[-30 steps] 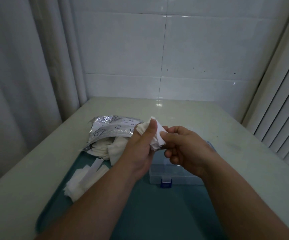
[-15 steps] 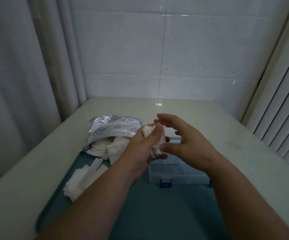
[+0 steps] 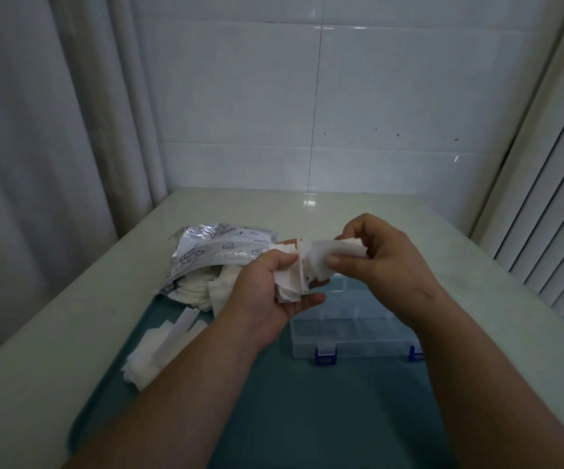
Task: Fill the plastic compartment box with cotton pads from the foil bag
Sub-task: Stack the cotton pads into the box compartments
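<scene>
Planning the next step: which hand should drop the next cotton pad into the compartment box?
Right hand: it pinches a cotton pad over the compartment box; left hand holds the stack.

White tiled wall (image 3: 392, 96) behind pale table (image 3: 307, 211), curtain (image 3: 37, 147) left, vertical blinds (image 3: 551, 204) right.

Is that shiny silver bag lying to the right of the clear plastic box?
No: the foil bag lies to the left of the plastic compartment box, beyond the left hand.
</scene>
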`<action>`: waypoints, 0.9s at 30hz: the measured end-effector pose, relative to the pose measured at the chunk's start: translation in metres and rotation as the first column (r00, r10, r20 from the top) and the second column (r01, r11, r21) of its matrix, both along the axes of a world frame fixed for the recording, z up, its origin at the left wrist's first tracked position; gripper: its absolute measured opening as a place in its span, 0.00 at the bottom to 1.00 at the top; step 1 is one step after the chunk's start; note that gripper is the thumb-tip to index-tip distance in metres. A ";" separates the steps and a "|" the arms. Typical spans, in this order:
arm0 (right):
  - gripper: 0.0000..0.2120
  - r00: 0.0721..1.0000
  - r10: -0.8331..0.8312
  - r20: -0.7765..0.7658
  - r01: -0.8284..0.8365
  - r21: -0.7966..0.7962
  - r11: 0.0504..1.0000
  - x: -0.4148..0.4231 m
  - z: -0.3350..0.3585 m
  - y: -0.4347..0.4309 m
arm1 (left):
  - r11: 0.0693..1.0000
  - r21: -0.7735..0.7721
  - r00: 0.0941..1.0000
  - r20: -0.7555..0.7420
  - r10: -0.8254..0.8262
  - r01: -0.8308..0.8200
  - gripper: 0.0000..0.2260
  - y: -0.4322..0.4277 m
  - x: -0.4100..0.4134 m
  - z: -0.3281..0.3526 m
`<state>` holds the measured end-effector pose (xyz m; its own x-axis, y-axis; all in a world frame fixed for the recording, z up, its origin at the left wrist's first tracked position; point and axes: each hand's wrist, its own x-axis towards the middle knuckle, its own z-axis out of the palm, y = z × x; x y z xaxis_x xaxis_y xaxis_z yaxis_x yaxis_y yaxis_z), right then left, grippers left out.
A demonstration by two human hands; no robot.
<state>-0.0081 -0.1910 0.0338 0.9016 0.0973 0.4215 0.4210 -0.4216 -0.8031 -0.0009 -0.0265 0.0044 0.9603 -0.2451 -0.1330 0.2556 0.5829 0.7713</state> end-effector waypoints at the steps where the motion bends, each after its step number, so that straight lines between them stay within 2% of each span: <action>1: 0.09 1.000 0.004 -0.011 -0.004 0.035 0.999 -0.001 0.001 -0.001 | 1.000 0.011 1.000 -0.009 0.012 -0.012 0.15 0.000 0.000 0.000; 5: 0.10 0.994 0.069 -0.086 -0.059 0.123 0.991 -0.005 0.003 -0.002 | 0.999 0.001 0.998 -0.046 0.047 -0.047 0.14 0.000 0.001 0.001; 9: 0.11 0.966 0.176 -0.190 -0.154 0.127 0.980 -0.007 0.003 -0.003 | 1.000 -0.004 0.999 -0.033 0.029 -0.029 0.12 0.000 -0.001 0.003; 12: 0.10 0.948 0.207 -0.243 -0.194 0.077 0.978 -0.007 0.003 -0.004 | 1.000 0.007 1.000 0.001 0.004 -0.004 0.16 0.000 -0.001 0.004; 18: 0.11 0.979 0.146 -0.139 -0.169 -0.175 0.970 -0.009 0.005 0.003 | 0.992 0.127 0.999 0.036 -0.032 0.027 0.17 -0.003 -0.001 0.005; 27: 0.10 0.989 0.093 -0.115 -0.115 -0.202 0.973 -0.010 0.006 0.003 | 0.979 0.204 1.000 0.006 0.021 -0.022 0.09 -0.005 -0.001 0.002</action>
<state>-0.0186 -0.1880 0.0400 0.9198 0.2685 0.2863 0.3899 -0.5417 -0.7447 -0.0021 -0.0314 0.0063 0.9656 -0.1928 -0.1746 0.2419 0.4189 0.8752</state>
